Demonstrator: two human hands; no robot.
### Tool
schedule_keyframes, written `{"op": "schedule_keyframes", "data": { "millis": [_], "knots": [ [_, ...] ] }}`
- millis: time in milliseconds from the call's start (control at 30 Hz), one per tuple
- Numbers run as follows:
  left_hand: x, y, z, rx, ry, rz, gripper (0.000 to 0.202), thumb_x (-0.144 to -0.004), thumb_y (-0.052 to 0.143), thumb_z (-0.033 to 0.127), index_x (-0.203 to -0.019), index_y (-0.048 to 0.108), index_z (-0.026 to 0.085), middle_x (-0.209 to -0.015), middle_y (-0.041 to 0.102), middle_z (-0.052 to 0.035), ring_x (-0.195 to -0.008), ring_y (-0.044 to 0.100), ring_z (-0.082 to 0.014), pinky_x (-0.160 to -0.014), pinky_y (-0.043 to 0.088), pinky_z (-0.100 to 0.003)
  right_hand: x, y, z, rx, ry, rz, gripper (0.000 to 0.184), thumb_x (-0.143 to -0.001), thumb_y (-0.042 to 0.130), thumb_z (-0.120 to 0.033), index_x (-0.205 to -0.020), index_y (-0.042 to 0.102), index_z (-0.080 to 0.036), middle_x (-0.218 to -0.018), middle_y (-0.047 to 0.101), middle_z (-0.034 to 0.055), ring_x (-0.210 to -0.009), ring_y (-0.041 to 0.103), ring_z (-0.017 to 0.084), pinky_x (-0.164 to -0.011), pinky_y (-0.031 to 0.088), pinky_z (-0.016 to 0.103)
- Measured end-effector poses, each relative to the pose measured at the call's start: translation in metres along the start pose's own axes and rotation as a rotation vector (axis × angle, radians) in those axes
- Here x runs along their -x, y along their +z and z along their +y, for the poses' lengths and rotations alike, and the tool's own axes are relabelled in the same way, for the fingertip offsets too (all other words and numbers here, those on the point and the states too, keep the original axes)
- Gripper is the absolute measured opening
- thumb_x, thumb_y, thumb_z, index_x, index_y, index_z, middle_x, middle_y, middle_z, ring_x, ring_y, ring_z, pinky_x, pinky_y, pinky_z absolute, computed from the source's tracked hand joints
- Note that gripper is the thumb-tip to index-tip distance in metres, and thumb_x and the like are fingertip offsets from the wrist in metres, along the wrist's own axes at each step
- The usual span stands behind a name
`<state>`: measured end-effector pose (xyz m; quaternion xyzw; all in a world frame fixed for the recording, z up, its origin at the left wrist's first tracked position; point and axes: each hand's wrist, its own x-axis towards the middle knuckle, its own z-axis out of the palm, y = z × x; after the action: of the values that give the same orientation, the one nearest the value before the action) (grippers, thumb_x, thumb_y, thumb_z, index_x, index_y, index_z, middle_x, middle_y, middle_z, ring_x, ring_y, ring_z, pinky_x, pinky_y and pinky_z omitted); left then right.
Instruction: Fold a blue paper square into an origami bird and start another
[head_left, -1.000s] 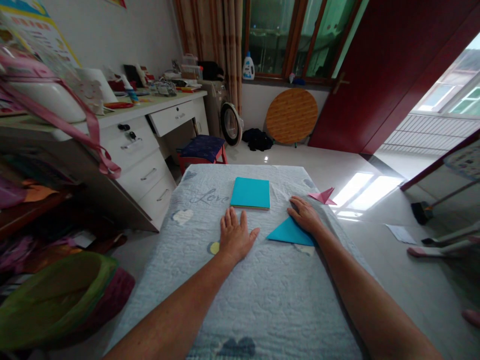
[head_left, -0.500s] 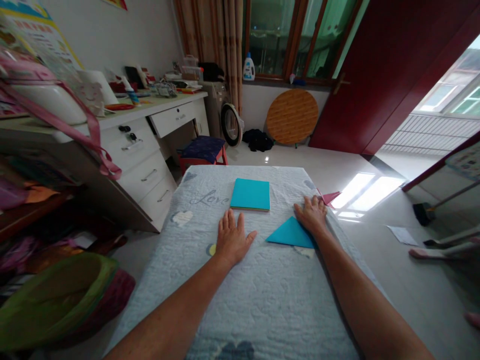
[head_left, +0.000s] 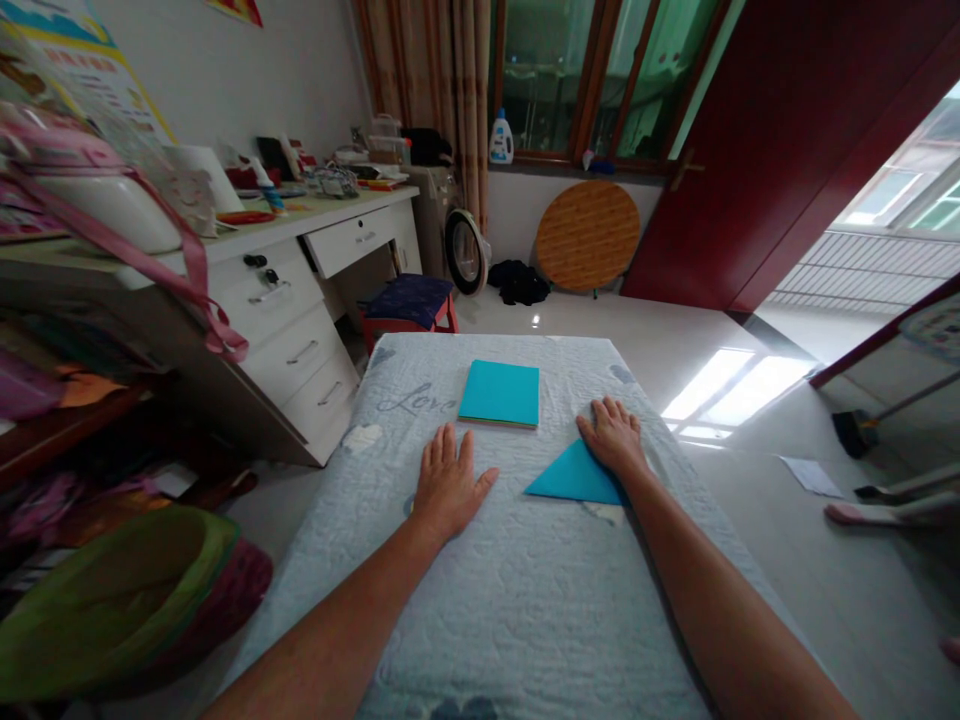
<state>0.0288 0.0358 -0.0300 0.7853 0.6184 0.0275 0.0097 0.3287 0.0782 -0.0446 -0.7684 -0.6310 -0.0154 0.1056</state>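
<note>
Left hand (head_left: 448,485) shifted leftward, flat on cloth (head_left: 540,600); right hand (head_left: 615,435) overlaps triangle (head_left: 574,477).

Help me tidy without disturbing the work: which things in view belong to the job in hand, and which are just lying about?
Likely in use:
folded blue paper triangle, by the right hand
square blue-topped paper stack, beyond the left hand
pale blue quilted cloth beneath

Likely just lying about:
white plastic bottle, blue cap
round brown wooden board
crumpled dark cloth
</note>
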Motion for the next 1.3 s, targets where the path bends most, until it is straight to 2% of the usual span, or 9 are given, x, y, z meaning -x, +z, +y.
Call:
{"op": "schedule_keyframes", "data": {
  "millis": [233,700,800,900,967,1000,1167,1300],
  "knots": [
    [0.001,0.003,-0.008,0.004,-0.006,0.028,0.073,-0.096,0.041,0.058,-0.15,0.038,0.008,-0.158,0.029,-0.0256,-0.148,0.026,-0.0395,-0.117,0.024,-0.051,-0.001,-0.007,-0.012,0.034,0.025,-0.068,0.058,-0.099,0.036,-0.05,-0.144,0.046,-0.014,-0.157,0.035,0.0179,-0.145,0.029,0.037,-0.115,0.023,0.056],
    [0.016,0.007,-0.049,0.021,-0.033,0.026,0.073,-0.094,0.044,0.056,-0.148,0.04,0.006,-0.158,0.03,-0.0257,-0.148,0.024,-0.0402,-0.117,0.024,-0.052,0.011,-0.008,-0.054,0.037,0.003,-0.097,0.063,-0.098,0.038,-0.053,-0.149,0.04,-0.015,-0.159,0.031,0.0186,-0.147,0.025,0.036,-0.115,0.019,0.05],
    [0.011,0.006,-0.059,0.033,-0.015,0.07,0.068,-0.093,0.046,0.054,-0.143,0.046,0.007,-0.152,0.039,-0.0241,-0.144,0.033,-0.0385,-0.115,0.029,-0.05,0.016,-0.009,-0.06,0.032,0.011,-0.1,0.063,-0.099,0.038,-0.052,-0.149,0.04,-0.015,-0.159,0.031,0.0195,-0.147,0.025,0.037,-0.115,0.018,0.05],
    [-0.001,0.001,-0.069,0.057,-0.058,0.161,0.053,-0.096,0.041,0.046,-0.132,0.054,0.009,-0.139,0.054,-0.0197,-0.132,0.048,-0.0312,-0.109,0.038,-0.043,0.019,-0.01,-0.062,0.024,0.02,-0.107,0.062,-0.099,0.038,-0.052,-0.148,0.042,-0.015,-0.159,0.03,0.0198,-0.147,0.025,0.037,-0.115,0.017,0.05],
    [-0.01,0.0,-0.074,0.013,-0.104,0.238,0.054,-0.096,0.042,0.044,-0.133,0.053,0.007,-0.143,0.05,-0.0217,-0.138,0.04,-0.0332,-0.113,0.033,-0.046,0.02,-0.01,-0.063,0.021,0.023,-0.106,0.062,-0.098,0.038,-0.052,-0.148,0.042,-0.015,-0.159,0.03,0.0197,-0.147,0.025,0.038,-0.115,0.018,0.05],
    [-0.013,0.001,-0.076,-0.005,-0.116,0.238,0.056,-0.096,0.043,0.043,-0.136,0.05,0.006,-0.146,0.047,-0.0225,-0.141,0.037,-0.0339,-0.115,0.03,-0.048,0.019,-0.01,-0.063,0.021,0.021,-0.102,0.062,-0.098,0.038,-0.052,-0.148,0.042,-0.015,-0.159,0.03,0.0196,-0.146,0.025,0.038,-0.115,0.018,0.05],
    [-0.013,0.007,-0.074,-0.028,-0.149,0.084,0.063,-0.098,0.038,0.045,-0.146,0.04,0.004,-0.156,0.037,-0.0221,-0.147,0.031,-0.0328,-0.117,0.028,-0.049,0.012,-0.007,-0.056,0.018,-0.036,-0.11,0.062,-0.099,0.037,-0.052,-0.149,0.041,-0.015,-0.159,0.031,0.0181,-0.148,0.024,0.035,-0.115,0.02,0.05],
    [-0.004,0.004,-0.066,-0.033,-0.175,0.09,0.066,-0.098,0.038,0.046,-0.147,0.038,0.002,-0.156,0.036,-0.0235,-0.146,0.031,-0.0342,-0.117,0.027,-0.05,0.006,-0.004,-0.047,0.021,-0.063,-0.13,0.062,-0.099,0.036,-0.053,-0.15,0.039,-0.017,-0.161,0.028,0.0155,-0.149,0.022,0.033,-0.116,0.02,0.048]
  ]
}}
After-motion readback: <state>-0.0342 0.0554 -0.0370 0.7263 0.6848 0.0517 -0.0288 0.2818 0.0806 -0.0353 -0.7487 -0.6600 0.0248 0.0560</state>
